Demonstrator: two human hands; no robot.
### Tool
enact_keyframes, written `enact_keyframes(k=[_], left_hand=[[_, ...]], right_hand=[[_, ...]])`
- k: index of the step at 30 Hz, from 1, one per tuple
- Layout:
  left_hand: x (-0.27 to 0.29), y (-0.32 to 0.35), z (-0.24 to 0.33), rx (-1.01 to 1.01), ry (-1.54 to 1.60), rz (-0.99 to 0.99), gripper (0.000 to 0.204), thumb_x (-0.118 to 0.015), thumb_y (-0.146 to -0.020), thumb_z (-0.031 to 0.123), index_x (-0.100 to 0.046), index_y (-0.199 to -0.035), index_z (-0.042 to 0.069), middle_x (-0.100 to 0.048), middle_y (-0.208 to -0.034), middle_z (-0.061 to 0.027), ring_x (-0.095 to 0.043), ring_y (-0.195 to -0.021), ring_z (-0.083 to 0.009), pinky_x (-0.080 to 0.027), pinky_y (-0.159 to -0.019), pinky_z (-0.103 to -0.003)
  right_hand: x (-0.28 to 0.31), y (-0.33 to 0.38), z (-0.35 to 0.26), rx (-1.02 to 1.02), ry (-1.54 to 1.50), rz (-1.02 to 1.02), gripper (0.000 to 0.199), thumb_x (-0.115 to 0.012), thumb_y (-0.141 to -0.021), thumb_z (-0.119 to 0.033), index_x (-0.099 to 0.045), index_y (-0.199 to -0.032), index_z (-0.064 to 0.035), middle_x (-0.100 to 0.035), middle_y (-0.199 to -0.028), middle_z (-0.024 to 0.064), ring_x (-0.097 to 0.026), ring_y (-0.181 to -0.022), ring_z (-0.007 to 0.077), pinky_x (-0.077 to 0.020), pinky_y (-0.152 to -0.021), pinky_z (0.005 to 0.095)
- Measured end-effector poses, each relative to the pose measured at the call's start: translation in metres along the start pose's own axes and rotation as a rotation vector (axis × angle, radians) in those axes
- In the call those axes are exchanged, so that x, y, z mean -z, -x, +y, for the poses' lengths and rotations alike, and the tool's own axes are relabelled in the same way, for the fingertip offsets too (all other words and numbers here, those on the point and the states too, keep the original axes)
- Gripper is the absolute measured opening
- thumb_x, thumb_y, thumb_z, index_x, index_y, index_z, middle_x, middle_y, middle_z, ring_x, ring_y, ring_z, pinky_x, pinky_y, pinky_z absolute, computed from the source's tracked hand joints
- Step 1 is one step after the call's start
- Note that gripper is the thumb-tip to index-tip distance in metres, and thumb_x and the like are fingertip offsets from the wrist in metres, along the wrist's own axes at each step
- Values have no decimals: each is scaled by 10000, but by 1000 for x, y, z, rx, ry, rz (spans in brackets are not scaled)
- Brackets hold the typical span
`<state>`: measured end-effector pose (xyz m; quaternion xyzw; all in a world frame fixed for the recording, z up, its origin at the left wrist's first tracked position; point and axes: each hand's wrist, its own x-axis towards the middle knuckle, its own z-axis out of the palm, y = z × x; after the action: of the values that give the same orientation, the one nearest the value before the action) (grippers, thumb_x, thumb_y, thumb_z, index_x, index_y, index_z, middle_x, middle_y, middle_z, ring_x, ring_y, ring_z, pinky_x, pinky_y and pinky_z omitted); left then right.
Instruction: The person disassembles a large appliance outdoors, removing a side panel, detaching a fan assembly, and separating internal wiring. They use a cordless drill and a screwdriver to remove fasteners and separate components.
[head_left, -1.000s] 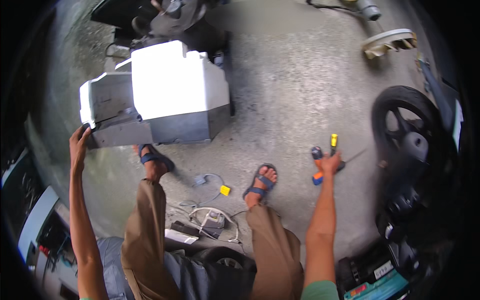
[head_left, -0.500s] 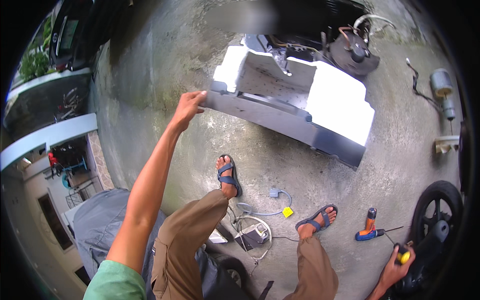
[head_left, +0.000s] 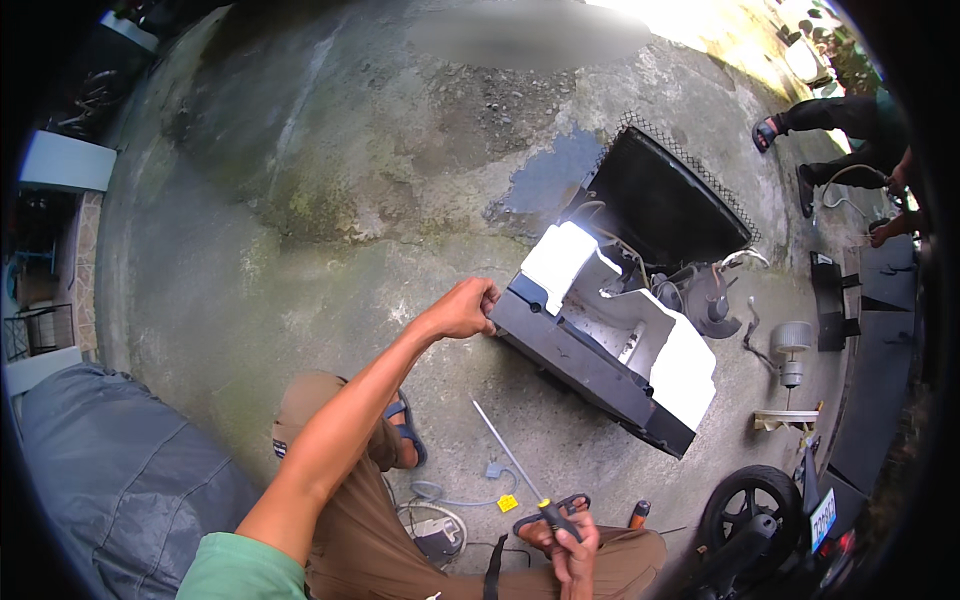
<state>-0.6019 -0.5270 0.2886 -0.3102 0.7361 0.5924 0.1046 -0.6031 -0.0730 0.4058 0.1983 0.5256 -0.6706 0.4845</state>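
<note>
My left hand (head_left: 468, 308) is closed on the left corner of a dark grey panel (head_left: 570, 355), its fingers curled over the edge. The panel forms the near side of an appliance base with white foam-like walls (head_left: 683, 365) around a hollow. Closed around a long screwdriver (head_left: 508, 452) with a black and yellow handle is my right hand (head_left: 576, 552), above my bent right leg. The screwdriver's thin shaft points up and left, apart from the panel. Behind the base stand a round dark compressor (head_left: 708, 300) and a broad black panel (head_left: 670, 195) with a mesh edge.
A grey cable with a yellow tag (head_left: 507, 503) lies by my feet, near a small box with coiled wire (head_left: 437, 540). A motor (head_left: 792, 340), a black wheel (head_left: 750, 510) and an orange drill end (head_left: 640, 514) are at right. Another person (head_left: 850, 120) stands far right.
My right hand has brought the screwdriver from beside the drill to in front of me. My view has shifted, and the base appears lower and more tilted. My left hand still grips its corner.
</note>
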Motion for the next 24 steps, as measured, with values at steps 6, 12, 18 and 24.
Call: enact_keyframes(k=[6, 12, 18, 24], left_hand=[[-16, -3, -33, -147, 236, 35, 393, -851, -705, -16, -601, -1008, -12, -579, -854, -20, -566, -803, -135, -498, -729, -304], [-12, -8, -41, -131, 480, -85, 403, -817, -745, -29, -597, -1080, 12, -579, -884, 3, -569, -845, -105, -489, -787, -274], [-19, -13, -58, -255, 496, -74, 391, -811, -757, -11, -621, -1098, 16, -604, -891, -5, -582, -837, -133, -496, -799, -285], [-39, -15, -74, -741, 145, 367, 438, -765, -796, 2, -618, -1207, 36, -678, -1070, -126, -650, -1068, -320, -526, -910, -385]], right_hand=[[-12, -31, 68, 48, -17, -155, 506, -716, -888, -96, -513, -1342, -3, -669, -1008, 253, -704, -760, 321, -580, -660, 371], [-40, -36, 66, 313, 742, 205, 479, -709, -883, -121, -598, -1318, 44, -714, -923, 149, -686, -806, 223, -553, -739, 325], [-72, -33, 68, 456, 1081, 308, 431, -710, -875, -77, -640, -1282, 47, -723, -959, 156, -691, -793, 203, -539, -722, 314], [-100, -32, 60, 367, 887, 308, 427, -688, -899, -36, -628, -1316, 30, -709, -905, 91, -594, -594, 86, -482, -532, 242]])
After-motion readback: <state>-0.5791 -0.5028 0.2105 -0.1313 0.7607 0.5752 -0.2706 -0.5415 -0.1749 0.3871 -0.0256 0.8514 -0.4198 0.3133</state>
